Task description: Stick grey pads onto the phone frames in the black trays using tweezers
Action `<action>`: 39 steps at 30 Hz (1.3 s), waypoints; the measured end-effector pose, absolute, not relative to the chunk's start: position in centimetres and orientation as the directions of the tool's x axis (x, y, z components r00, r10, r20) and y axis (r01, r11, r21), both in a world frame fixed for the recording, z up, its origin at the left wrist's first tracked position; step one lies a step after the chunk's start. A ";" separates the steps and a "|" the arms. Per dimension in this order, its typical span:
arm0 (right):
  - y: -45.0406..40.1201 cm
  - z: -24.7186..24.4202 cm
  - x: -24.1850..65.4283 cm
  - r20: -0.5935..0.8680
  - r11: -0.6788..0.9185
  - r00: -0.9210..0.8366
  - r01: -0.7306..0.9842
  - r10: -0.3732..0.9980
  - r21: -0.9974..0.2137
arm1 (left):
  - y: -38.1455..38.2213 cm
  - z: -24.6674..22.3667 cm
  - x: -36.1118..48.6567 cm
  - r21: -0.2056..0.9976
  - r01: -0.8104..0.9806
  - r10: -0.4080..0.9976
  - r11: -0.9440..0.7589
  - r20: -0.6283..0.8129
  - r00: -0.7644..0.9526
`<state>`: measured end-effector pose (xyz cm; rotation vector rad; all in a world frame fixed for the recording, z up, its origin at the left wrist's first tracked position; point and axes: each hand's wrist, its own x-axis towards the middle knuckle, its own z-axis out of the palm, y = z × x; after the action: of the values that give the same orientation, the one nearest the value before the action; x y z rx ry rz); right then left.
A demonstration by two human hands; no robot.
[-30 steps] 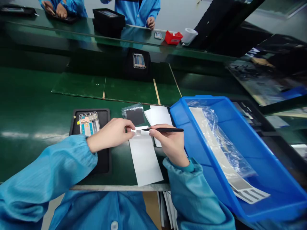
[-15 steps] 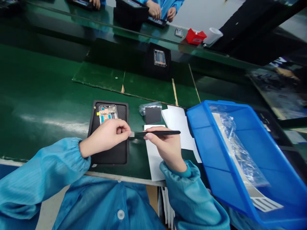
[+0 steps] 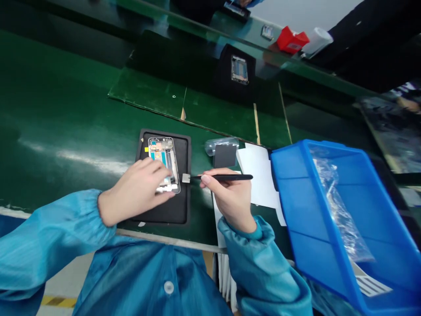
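Note:
My right hand [image 3: 232,195] is closed around black tweezers [image 3: 230,177] held almost level, pointing left. At their tip is a small pale square piece [image 3: 186,178], over the right rim of a black tray [image 3: 158,215]. An opened phone body [image 3: 164,158], with blue and copper-coloured parts inside, lies in that tray. My left hand [image 3: 138,186] is over the phone's lower left part, thumb and fingers apart. Its fingertips are slightly blurred; whether they touch the phone I cannot tell. A yellow tab [image 3: 146,149] shows at the phone's left edge.
White sheets [image 3: 258,175] and a dark square pad [image 3: 225,156] with clear film lie right of the tray. Farther right stands a blue bin [image 3: 286,193] holding clear plastic bags [image 3: 342,219]. Across the bench are another phone body [image 3: 239,69] and a red box [image 3: 292,40].
My left hand has drawn away from the pale piece, opened and moved over the phone. The piece is now at the tweezers' tip alone. The view has shifted, so the bench appears farther right.

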<state>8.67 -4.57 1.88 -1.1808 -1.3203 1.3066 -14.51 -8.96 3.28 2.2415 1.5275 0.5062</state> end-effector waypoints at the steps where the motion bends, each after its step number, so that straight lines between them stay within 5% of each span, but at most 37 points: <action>1: -4.5 1.9 8.4 -0.033 -0.027 -0.132 0.042 0.991 -0.999 | -9.4 3.0 -14.6 0.389 0.826 0.907 -0.408 0.071 0.414; 5: -4.0 2.1 6.7 -0.072 -0.057 -0.128 0.117 0.989 -0.991 | -11.1 2.1 -14.5 0.217 0.835 0.859 -0.505 0.038 0.510; 15: -2.4 1.5 2.7 -0.149 -0.097 -0.228 0.224 0.962 -0.970 | -12.4 1.7 -15.8 0.368 0.791 0.873 -0.488 0.191 0.449; 20: -2.5 1.3 2.3 -0.154 -0.094 -0.232 0.251 0.960 -0.963 | -10.9 0.5 -17.3 0.273 0.893 0.914 -0.359 0.296 0.277; 39: -2.8 1.1 2.0 -0.135 -0.071 -0.189 0.309 0.973 -0.948 | -11.0 0.1 -17.2 0.194 0.919 0.916 -0.343 0.285 0.282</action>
<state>2.01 -2.84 1.12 -1.4099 -1.5459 1.2863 -17.16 -10.95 0.07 2.5217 1.8059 0.5507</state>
